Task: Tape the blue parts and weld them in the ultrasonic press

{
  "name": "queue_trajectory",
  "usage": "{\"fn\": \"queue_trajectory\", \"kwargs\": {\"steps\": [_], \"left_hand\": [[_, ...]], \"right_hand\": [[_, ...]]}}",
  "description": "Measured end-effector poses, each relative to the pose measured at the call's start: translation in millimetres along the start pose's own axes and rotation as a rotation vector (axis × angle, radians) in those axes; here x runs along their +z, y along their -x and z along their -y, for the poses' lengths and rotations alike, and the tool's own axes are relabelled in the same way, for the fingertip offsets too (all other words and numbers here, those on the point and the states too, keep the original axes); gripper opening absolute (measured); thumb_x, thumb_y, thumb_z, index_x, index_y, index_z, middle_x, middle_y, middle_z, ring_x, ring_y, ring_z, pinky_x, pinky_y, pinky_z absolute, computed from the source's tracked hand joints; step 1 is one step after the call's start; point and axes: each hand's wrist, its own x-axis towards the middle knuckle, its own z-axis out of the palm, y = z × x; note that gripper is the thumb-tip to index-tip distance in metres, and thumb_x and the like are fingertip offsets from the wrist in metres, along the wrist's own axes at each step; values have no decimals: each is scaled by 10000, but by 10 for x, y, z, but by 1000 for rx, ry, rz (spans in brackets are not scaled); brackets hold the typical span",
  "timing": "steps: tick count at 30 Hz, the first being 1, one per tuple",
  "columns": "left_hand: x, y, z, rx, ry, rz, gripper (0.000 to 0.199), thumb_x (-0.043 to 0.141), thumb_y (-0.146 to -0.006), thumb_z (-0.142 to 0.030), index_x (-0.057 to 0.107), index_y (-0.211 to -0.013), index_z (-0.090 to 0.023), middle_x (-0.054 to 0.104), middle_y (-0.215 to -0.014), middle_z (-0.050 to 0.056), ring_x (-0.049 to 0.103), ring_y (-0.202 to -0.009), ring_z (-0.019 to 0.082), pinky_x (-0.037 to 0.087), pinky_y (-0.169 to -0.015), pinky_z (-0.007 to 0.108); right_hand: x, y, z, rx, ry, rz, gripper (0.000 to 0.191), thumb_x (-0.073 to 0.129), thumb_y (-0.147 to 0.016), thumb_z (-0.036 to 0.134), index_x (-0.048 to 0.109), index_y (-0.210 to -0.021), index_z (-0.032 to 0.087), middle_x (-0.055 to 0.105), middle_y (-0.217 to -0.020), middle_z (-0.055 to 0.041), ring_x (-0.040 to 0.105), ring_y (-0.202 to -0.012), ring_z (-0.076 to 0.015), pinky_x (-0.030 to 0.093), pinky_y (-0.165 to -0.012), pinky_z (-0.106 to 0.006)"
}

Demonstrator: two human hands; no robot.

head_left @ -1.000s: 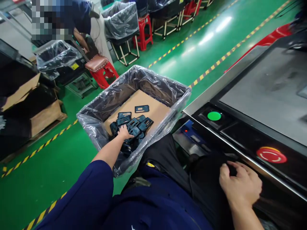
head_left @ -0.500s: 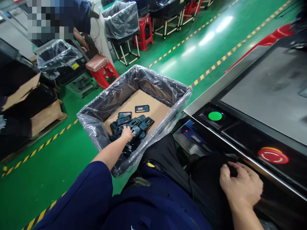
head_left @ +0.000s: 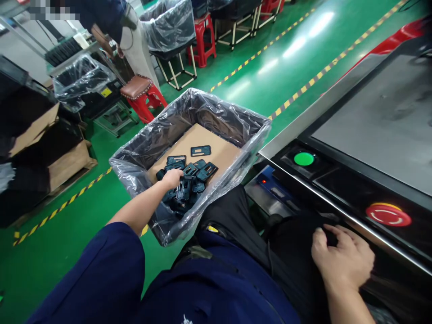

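Observation:
My left hand [head_left: 173,178] reaches down into a plastic-lined bin [head_left: 135,180], over a heap of dark plastic frames. Its fingers are bunched at the upper edge of one tilted dark plastic frame [head_left: 184,188] with a cut-out; the grip is partly hidden. Several more frames lie loosely around and under the hand. A single frame [head_left: 200,150] lies apart on the brown cardboard [head_left: 221,155] in the bin. My right hand [head_left: 344,258] rests on my dark-trousered thigh, fingers loosely bent and apart, with nothing in it.
At my right stands a machine with a grey top [head_left: 378,130], a green button [head_left: 304,158] and a red stop button [head_left: 389,214]. A red stool [head_left: 148,105], more lined bins [head_left: 168,29] and a person [head_left: 101,20] are beyond. Cardboard boxes [head_left: 70,166] stand left.
My left hand has shifted a little left and up within the bin, and the tilted frame by its fingertips shows more clearly. The right hand stays on the thigh. The view has shifted slightly.

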Motion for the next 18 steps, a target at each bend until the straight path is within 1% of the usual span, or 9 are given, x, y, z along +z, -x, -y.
{"fn": "queue_trajectory", "kwargs": {"steps": [2,4,6,8,10,15,18], "left_hand": [[20,45,-3,124,-13,-7,231,548,-735,-112,687,-905,-184,659,-1038,121,559,-1108,265,397,-995,363],[55,84,-4,238,-19,1,189,543,-754,-116,692,-841,-193,658,-1016,118,548,-1119,250,365,-1038,365],[90,111,3,316,-26,3,188,521,-787,-125,694,-806,-196,656,-1011,121,544,-1119,240,351,-1059,372],[117,126,19,364,-34,-8,215,498,-812,-123,701,-814,-193,650,-1042,129,531,-1145,237,337,-1078,385],[134,131,37,395,-40,-25,240,481,-830,-120,709,-846,-194,635,-1117,128,489,-1214,234,300,-1115,392],[166,135,72,444,-77,-47,267,456,-863,-124,713,-857,-194,529,-1361,83,296,-1399,224,113,-1203,415],[199,139,101,500,-136,-26,273,445,-879,-134,710,-831,-175,460,-1444,71,221,-1440,225,53,-1211,405]], "right_hand": [[7,1,1,-1,-4,-7,345,534,-731,433,725,-826,163,695,-930,-105,643,-875,-286,456,-731,-376],[8,6,-1,-7,0,-6,335,536,-735,429,724,-829,168,693,-935,-103,642,-880,-287,454,-726,-376],[2,11,-3,-11,-4,2,325,539,-739,421,722,-831,169,689,-941,-105,640,-887,-285,452,-729,-373],[-4,16,-7,-7,-13,9,309,543,-742,410,719,-831,172,683,-934,-104,637,-893,-284,452,-739,-372],[-5,19,-13,-1,-19,6,303,547,-744,404,719,-836,172,677,-928,-103,634,-892,-285,456,-745,-377],[12,19,-33,-6,-21,8,316,549,-742,401,720,-848,157,677,-938,-113,636,-886,-295,467,-748,-394],[24,25,-39,-26,-4,0,327,545,-749,412,723,-844,155,689,-962,-116,644,-895,-293,467,-740,-380]]}}
